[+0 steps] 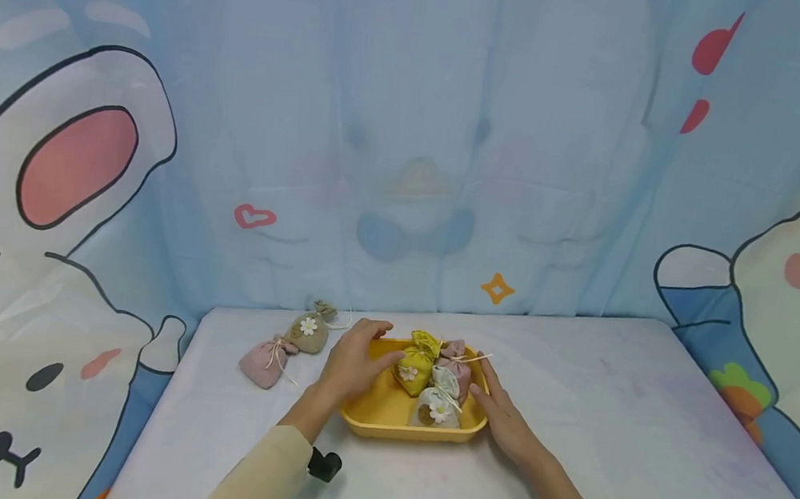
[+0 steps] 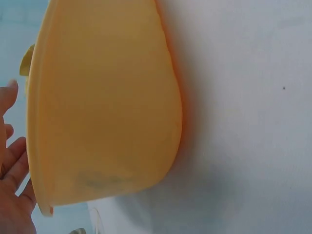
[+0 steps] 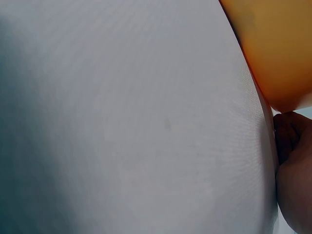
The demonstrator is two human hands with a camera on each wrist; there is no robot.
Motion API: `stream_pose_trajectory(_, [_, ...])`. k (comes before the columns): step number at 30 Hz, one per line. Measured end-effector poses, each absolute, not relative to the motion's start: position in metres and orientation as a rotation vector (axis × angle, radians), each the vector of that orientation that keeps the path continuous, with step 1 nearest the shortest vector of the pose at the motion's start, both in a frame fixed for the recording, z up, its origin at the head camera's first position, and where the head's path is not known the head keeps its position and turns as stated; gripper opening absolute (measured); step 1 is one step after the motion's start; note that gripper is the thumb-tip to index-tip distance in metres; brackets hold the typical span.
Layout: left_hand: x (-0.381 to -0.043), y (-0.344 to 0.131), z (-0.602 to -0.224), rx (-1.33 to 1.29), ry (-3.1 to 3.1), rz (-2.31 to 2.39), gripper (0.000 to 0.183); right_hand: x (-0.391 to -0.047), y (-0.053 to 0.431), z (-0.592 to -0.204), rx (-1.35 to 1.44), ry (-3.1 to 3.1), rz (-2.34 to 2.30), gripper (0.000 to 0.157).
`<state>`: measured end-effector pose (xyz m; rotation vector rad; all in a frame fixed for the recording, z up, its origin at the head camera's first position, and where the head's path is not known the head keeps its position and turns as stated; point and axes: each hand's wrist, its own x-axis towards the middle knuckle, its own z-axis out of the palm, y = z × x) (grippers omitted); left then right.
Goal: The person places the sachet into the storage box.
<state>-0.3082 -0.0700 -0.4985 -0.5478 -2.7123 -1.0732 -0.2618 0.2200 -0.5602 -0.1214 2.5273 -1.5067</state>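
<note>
A yellow plastic tray [image 1: 375, 430] sits on the table, and its outer wall [image 2: 107, 107] fills much of the left wrist view. Inside lie a yellow drawstring pouch [image 1: 414, 367], a pink pouch [image 1: 456, 374] and a pale pouch with a white flower [image 1: 437, 411]. My left hand [image 1: 355, 362] is over the tray's left rim with loosely spread fingers, the thumb pointing at the yellow pouch; nothing shows in its grasp. With the thumb at the rim and fingers along the outside, my right hand [image 1: 505, 422] holds the tray's right side.
Left of the tray, a pink pouch [image 1: 266, 363] and a brownish-green pouch with a white flower [image 1: 309, 332] lie together on the white tablecloth [image 1: 628, 432]. A blue cartoon-printed curtain [image 1: 412, 122] hangs behind the table's far edge.
</note>
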Motion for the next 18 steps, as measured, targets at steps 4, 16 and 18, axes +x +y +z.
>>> stream_pose_trajectory(4, [-0.311, -0.075, -0.499, -0.517, -2.688, -1.078, 0.053, -0.261, 0.221, -0.56, -0.124, 2.52, -1.512, 0.074])
stream_pose_trajectory(16, [-0.315, -0.102, -0.511, -0.469, -2.615, -1.028, 0.051, -0.261, 0.221, -0.56, -0.122, 2.512, -1.511, 0.075])
stream_pose_trajectory(18, [-0.316, -0.106, -0.513, -0.458, -2.603, -1.007, 0.049, -0.26, 0.221, -0.559, -0.12, 2.511, -1.512, 0.075])
